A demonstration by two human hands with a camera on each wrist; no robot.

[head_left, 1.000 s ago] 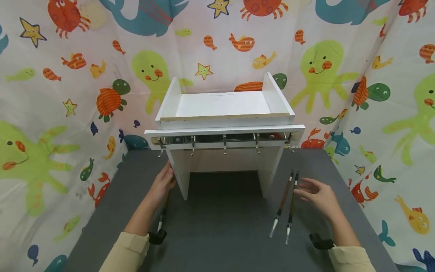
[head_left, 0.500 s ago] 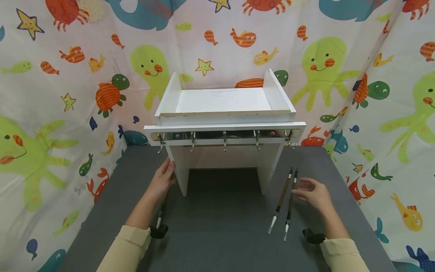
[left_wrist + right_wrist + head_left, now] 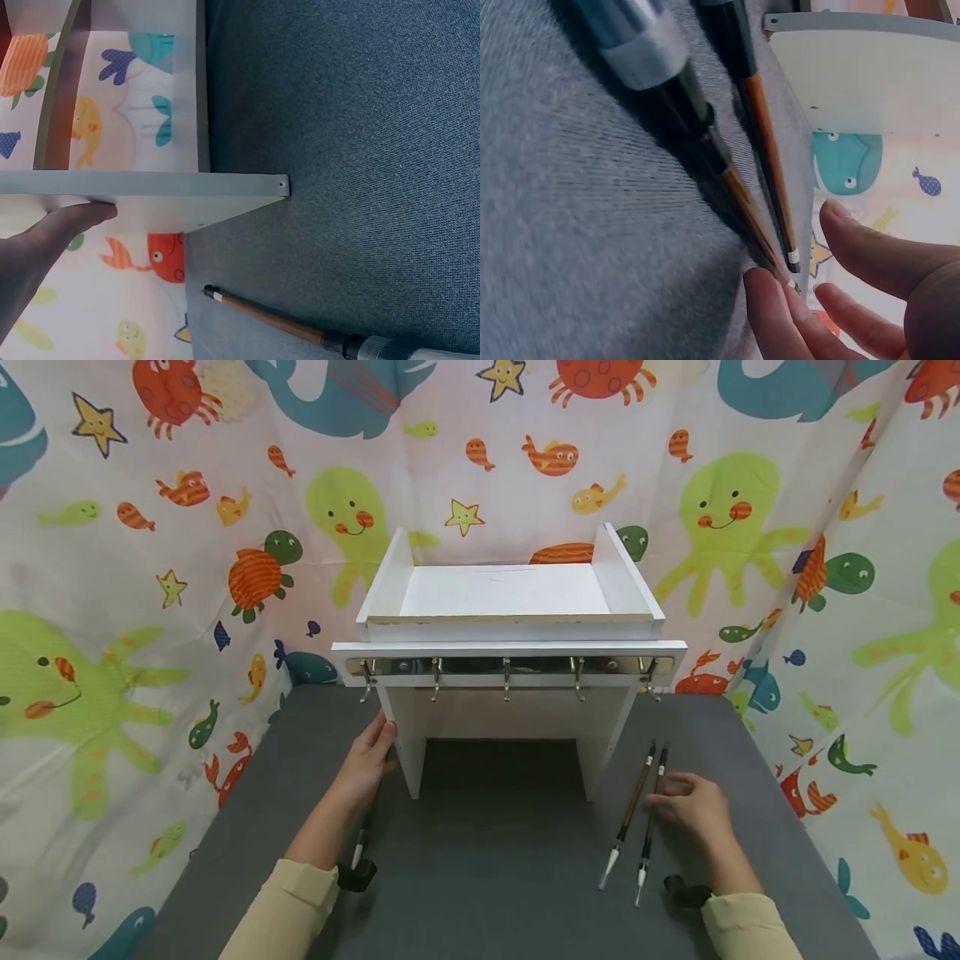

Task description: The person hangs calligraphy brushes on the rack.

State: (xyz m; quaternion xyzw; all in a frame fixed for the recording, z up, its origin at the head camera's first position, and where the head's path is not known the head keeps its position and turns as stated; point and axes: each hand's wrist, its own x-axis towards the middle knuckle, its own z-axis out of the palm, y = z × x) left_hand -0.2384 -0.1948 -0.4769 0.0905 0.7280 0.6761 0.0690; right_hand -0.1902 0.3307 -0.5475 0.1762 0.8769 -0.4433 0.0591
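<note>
My left hand [image 3: 363, 768] rests against the outer side of the left leg panel of a white wooden shelf [image 3: 506, 649]. In the left wrist view, its thumb [image 3: 86, 216] lies along the panel. A brown-handled writing brush [image 3: 277, 322] with a pale tip lies on the table below that hand. To the right of the shelf, two more writing brushes lie side by side, an inner brush [image 3: 630, 810] and an outer brush [image 3: 650, 831]. My right hand [image 3: 693, 806] is at the outer brush's handle, fingertips right beside it and thumb spread apart in the right wrist view.
A metal rail with several hooks [image 3: 506, 681] runs along the shelf's front. The grey table [image 3: 495, 877] extends in front of and under the shelf. A curtain [image 3: 465, 460] printed with sea animals hangs behind and along both sides.
My right hand has moved a little lower and inward, closer to the outer brush. The left hand stays at the shelf's panel. The head view has shifted slightly.
</note>
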